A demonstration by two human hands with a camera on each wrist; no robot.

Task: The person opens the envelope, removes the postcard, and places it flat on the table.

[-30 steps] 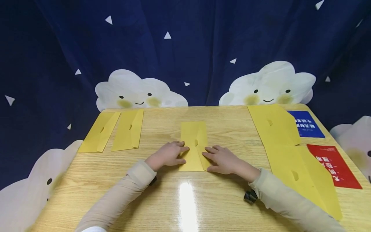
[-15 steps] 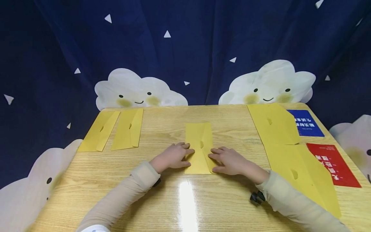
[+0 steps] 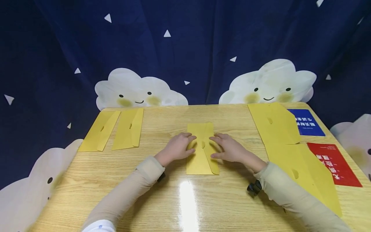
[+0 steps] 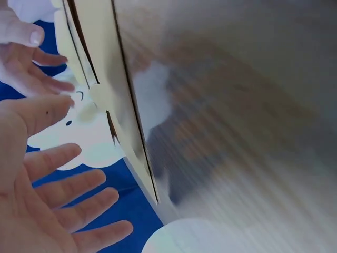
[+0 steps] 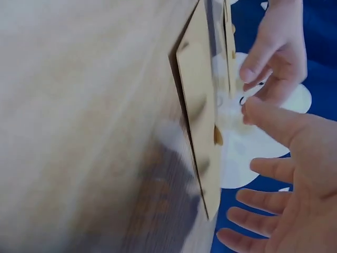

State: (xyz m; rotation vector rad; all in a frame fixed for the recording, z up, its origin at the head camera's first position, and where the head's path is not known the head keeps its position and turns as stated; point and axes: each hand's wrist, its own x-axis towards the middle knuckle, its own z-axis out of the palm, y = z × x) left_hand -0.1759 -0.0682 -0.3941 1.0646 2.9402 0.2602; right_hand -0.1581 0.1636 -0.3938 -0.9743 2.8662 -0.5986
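Note:
A yellow paper envelope (image 3: 198, 164) with a tucked flap lies flat at the middle of the table. My left hand (image 3: 177, 146) hovers over its left edge with the fingers spread. Over the right edge hovers my right hand (image 3: 230, 149), its fingers spread as well. Both wrist views show the left hand (image 4: 58, 195) and right hand (image 5: 284, 184) raised above the envelope (image 5: 197, 105), with nothing held. A gap shows between the fingertips and the paper.
Two similar yellow envelopes, an outer one (image 3: 95, 135) and an inner one (image 3: 124, 135), lie at the left. Two larger yellow envelopes, a far one (image 3: 269, 129) and a near one (image 3: 290, 161), lie at the right beside a blue card (image 3: 308, 124) and a red card (image 3: 336, 167).
The envelope has slid slightly to the right with both hands on it. Between half a second ago and now, both hands have lifted off it and moved a little farther from me.

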